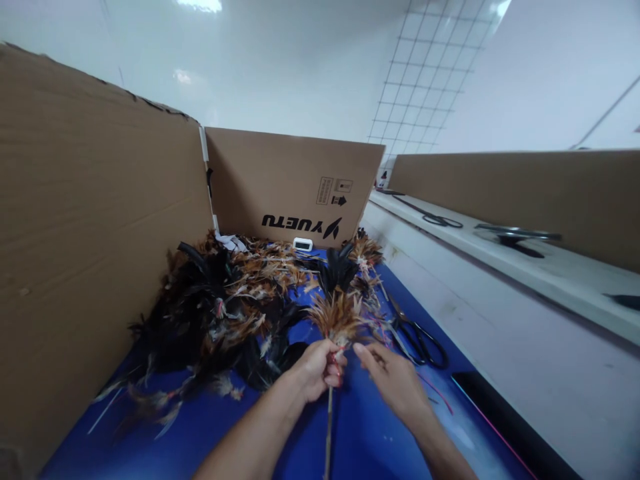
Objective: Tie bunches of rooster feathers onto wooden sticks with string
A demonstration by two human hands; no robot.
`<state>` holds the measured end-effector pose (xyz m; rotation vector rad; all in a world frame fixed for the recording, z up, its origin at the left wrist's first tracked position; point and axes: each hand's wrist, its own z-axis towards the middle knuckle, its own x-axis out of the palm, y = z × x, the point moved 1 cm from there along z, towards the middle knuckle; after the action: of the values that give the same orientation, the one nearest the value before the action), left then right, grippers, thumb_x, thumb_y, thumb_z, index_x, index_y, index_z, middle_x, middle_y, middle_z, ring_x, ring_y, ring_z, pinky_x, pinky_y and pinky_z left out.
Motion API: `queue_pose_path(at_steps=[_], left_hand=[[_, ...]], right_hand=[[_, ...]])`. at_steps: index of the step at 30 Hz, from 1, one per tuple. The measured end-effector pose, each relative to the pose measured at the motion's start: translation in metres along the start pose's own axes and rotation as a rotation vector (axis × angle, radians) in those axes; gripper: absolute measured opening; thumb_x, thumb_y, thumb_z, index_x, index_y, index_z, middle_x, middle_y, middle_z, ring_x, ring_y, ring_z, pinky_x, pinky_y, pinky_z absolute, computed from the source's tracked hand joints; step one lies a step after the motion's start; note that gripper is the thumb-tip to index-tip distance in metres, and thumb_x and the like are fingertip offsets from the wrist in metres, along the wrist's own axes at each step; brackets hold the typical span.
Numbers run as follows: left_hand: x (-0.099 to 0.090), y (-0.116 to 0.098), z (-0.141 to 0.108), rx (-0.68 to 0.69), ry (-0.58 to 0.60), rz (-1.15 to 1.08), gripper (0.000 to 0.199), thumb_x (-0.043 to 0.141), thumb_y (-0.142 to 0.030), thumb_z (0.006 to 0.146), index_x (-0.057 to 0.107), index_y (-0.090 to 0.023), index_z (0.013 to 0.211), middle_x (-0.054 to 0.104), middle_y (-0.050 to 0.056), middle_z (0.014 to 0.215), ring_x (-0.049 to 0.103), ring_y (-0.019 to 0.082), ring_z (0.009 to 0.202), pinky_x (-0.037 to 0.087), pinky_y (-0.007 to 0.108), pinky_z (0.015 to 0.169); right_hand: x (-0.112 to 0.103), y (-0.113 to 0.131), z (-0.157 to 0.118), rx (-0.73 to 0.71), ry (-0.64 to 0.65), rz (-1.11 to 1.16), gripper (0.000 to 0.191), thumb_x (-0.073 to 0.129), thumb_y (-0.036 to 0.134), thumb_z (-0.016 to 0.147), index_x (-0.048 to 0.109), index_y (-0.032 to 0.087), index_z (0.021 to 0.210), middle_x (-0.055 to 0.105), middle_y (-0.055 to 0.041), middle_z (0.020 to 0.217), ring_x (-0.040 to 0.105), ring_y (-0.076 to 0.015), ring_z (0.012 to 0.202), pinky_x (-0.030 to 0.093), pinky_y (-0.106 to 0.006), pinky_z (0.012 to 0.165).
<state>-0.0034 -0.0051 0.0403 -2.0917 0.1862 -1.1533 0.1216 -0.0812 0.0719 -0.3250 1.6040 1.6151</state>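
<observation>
My left hand (323,368) is wrapped around a feather duster, gripping its thin stick (329,433) just below the feathers. Brown feathers (337,317) fan out above the fist, with long black feathers (339,270) rising behind them. Red string (341,348) shows at the base of the feathers and by the left fingers. Close to the right of that base, my right hand (387,377) has its thumb and forefinger pinched together, and the string runs toward them. The fingertips partly hide what is between them.
Loose black and brown feathers (200,320) are heaped on the blue table (360,440) at left. Black-handled scissors (420,340) lie on the right, near a dark flat bar (505,420). Cardboard walls (295,173) stand behind and left; a small white device (303,245) sits at the back.
</observation>
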Motion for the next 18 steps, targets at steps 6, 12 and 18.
queue_pose_path(at_steps=[6,12,18], left_hand=[[0.004,0.002,-0.003,0.036,-0.017,0.062,0.016,0.051,-0.027,0.066,0.039,-0.016,0.063,0.037,-0.005,0.053,0.025,0.002,0.038,0.008,0.019,0.039],[0.005,0.002,-0.003,0.068,-0.02,0.101,0.018,0.052,-0.027,0.065,0.038,-0.017,0.061,0.038,-0.005,0.054,0.028,0.002,0.039,0.009,0.019,0.039],[0.008,0.001,-0.005,0.05,-0.05,0.111,0.008,0.041,-0.02,0.062,0.038,-0.016,0.056,0.036,-0.004,0.053,0.026,0.003,0.037,0.008,0.02,0.039]], right_hand=[[0.033,-0.005,0.016,0.165,0.283,0.437,0.042,0.054,0.055,0.073,0.054,0.015,0.059,0.054,-0.0001,0.055,0.049,-0.0112,0.048,0.039,-0.023,0.044],[0.043,0.011,0.037,0.235,0.356,0.754,0.036,0.067,0.048,0.066,0.058,0.013,0.069,0.053,0.003,0.05,0.046,-0.0079,0.044,0.035,-0.019,0.04],[0.052,0.012,0.046,0.372,0.372,0.736,0.031,0.069,0.041,0.062,0.064,0.011,0.069,0.056,0.0015,0.046,0.04,-0.0051,0.035,0.025,-0.016,0.032]])
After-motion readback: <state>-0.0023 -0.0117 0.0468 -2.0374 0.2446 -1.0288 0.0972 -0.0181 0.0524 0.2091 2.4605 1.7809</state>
